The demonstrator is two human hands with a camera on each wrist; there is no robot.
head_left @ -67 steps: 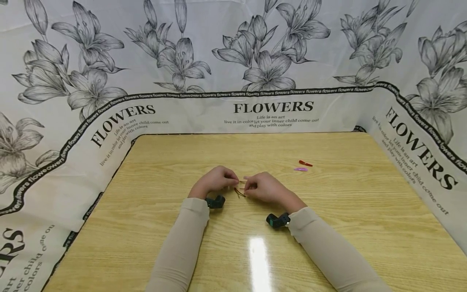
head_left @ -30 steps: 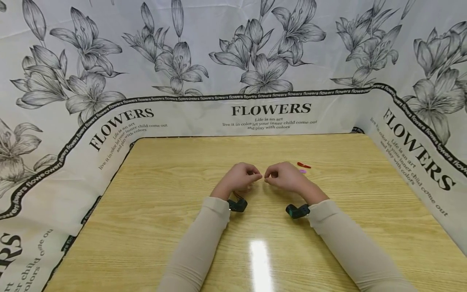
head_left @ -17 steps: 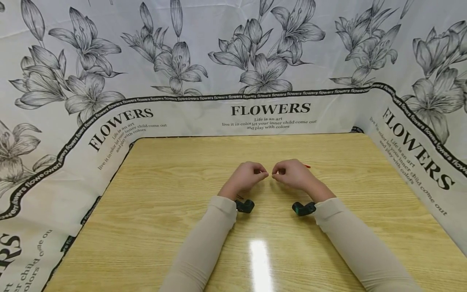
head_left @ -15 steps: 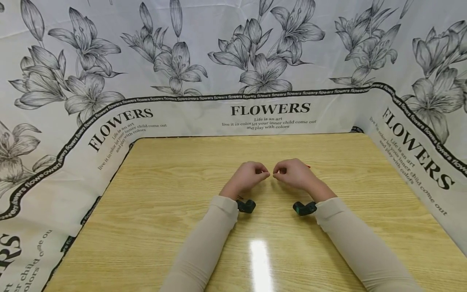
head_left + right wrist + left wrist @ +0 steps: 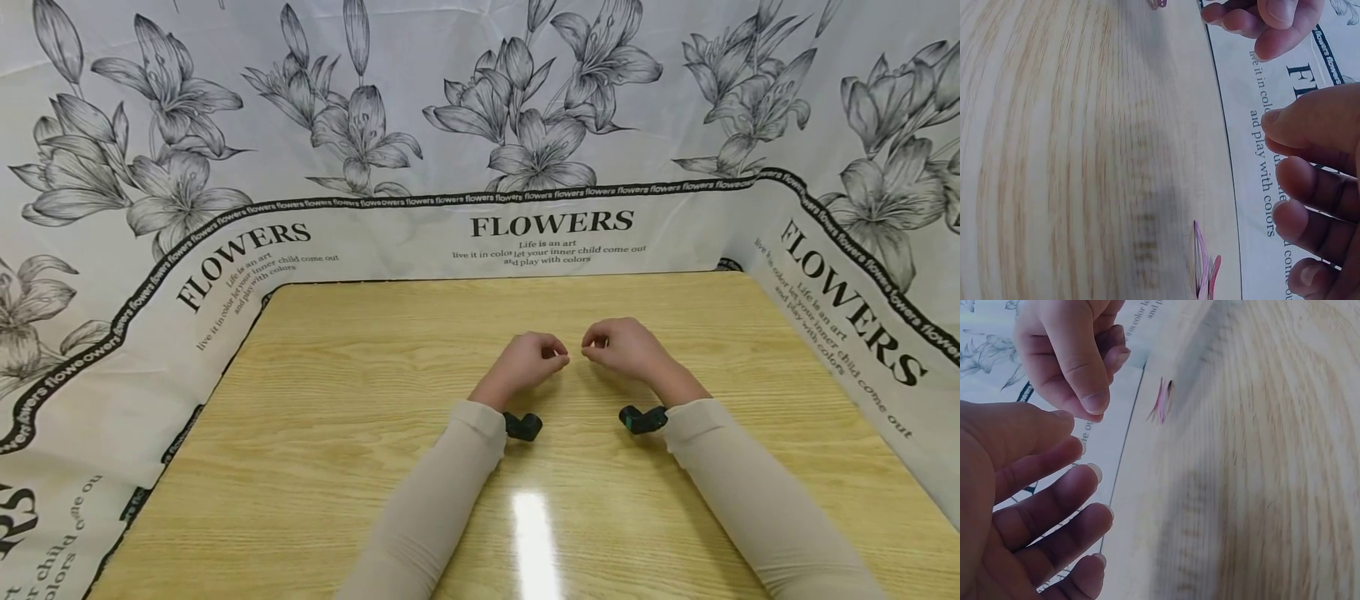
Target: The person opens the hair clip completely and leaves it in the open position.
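My left hand [image 5: 527, 364] and right hand [image 5: 628, 348] hover over the table, facing each other with a small gap between their fingertips. On the left hand [image 5: 1029, 487] thumb and forefinger meet at the tips, the other fingers loosely curled; I see nothing between them. The right hand [image 5: 1319, 181] is bent much the same way, and no held thing shows. Below it in the right wrist view lie a purple hair clip [image 5: 1200, 259] and a red hair clip [image 5: 1214, 275]. Slim pinkish clips [image 5: 1160, 403] appear in the left wrist view. In the head view, hands hide the clips.
The wooden table [image 5: 360, 467] runs back to a white curtain [image 5: 405, 242] with flower print, which also stands along both sides. A small dark wrist camera sits on each wrist. A bit of another pinkish item [image 5: 1159, 3] shows at the right wrist view's top edge.
At first both hands worked close together at thin brownish pieces on the table. They have since drifted right and slightly away from me, moving apart, and now cover the red and purple clips.
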